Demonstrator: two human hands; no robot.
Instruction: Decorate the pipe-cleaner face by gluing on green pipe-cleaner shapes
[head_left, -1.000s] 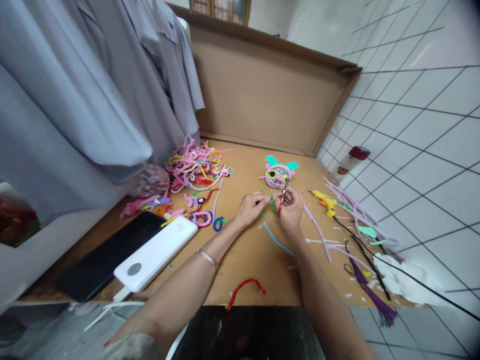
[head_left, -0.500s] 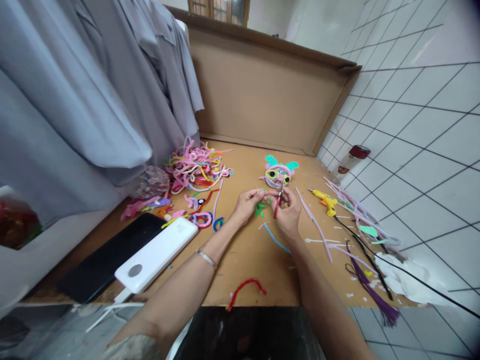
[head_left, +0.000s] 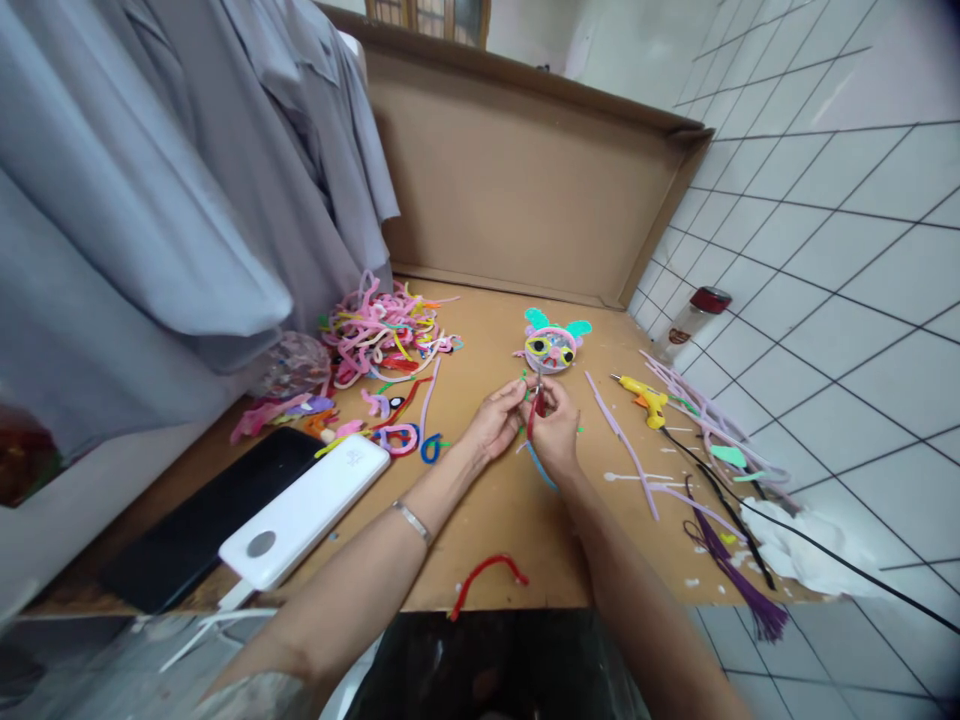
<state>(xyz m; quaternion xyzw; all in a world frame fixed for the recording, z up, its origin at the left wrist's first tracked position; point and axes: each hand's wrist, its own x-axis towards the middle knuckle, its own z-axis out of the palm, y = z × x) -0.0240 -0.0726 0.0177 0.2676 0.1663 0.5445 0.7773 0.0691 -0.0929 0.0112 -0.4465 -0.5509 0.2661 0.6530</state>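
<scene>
At right hand (head_left: 556, 424), scissors (head_left: 538, 403), partly hidden green piece (head_left: 524, 377)

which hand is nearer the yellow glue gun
Right. The right hand is left of the yellow glue gun, not touching it; the left hand is farther left, beyond the right.

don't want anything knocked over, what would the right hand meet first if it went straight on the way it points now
Likely the round, green-eared piece, just beyond the scissors that the right hand holds, though depth is hard to judge from this single view.
</scene>
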